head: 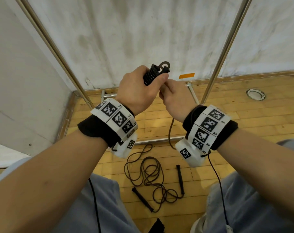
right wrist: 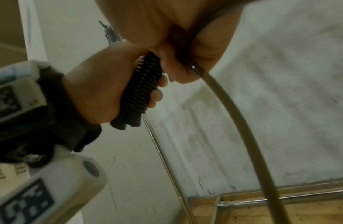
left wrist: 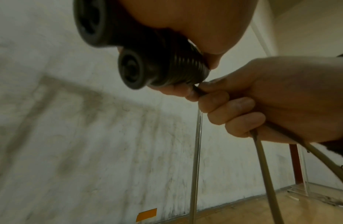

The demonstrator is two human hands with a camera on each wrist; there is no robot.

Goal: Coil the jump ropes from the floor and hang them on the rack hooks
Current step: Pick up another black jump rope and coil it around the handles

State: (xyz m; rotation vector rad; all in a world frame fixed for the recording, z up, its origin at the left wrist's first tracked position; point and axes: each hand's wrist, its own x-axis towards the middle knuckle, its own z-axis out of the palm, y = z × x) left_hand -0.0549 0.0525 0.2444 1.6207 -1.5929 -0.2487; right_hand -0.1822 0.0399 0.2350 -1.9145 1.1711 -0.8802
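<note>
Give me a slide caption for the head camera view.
Left hand grips two rope handles while right hand winds cord; second jump rope lies on floor.

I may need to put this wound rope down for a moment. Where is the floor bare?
Bare boards lie right of the rack's right pole, toward the floor socket. Crowded: the loose rope and its handles sprawl between the knees, below the rack's base bar.

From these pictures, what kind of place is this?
Probably a gym or sports hall: a wooden strip floor, a jump rope lying on it, and a bare metal rack frame standing against a scuffed white wall.
</note>
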